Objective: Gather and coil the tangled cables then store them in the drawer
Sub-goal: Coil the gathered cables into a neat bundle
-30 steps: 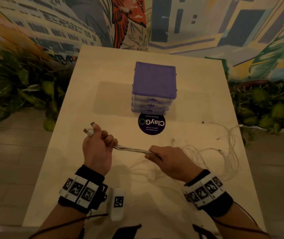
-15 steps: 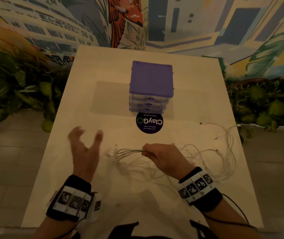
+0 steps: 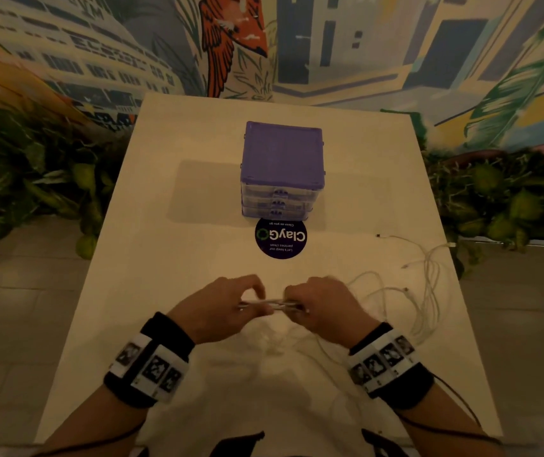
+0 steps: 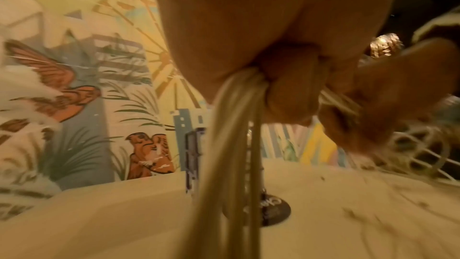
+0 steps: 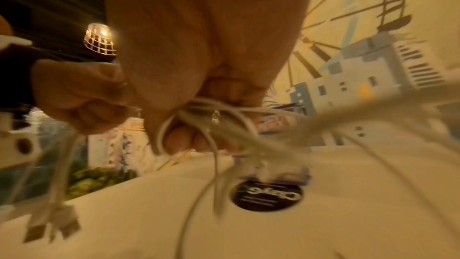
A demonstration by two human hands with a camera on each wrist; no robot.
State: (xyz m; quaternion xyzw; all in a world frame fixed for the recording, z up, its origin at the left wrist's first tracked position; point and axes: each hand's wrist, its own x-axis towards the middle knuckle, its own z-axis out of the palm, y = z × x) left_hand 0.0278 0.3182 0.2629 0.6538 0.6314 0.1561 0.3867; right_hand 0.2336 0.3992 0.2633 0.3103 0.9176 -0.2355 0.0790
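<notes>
Several thin white cables [image 3: 409, 298] lie tangled on the pale table [image 3: 171, 258], spreading to the right of my hands. My left hand [image 3: 224, 308] and right hand [image 3: 323, 308] are close together near the table's middle, both gripping a short bunched run of the cables [image 3: 269, 304] between them. In the left wrist view the cable strands [image 4: 231, 145] hang down from my curled fingers [image 4: 288, 94]. In the right wrist view loops of cable [image 5: 211, 125] spill from the fist, and plug ends [image 5: 52, 227] dangle at lower left. The purple drawer unit [image 3: 282, 169] stands behind, its drawers shut.
A round dark ClayGo sticker [image 3: 280, 238] lies on the table just in front of the drawer unit. Leafy plants [image 3: 33, 179] flank the table on both sides, and a painted mural wall [image 3: 330, 44] rises behind it.
My left hand let go of the cable ends, swung open to the left, then came back in and took hold of the bunch right beside my right hand.
</notes>
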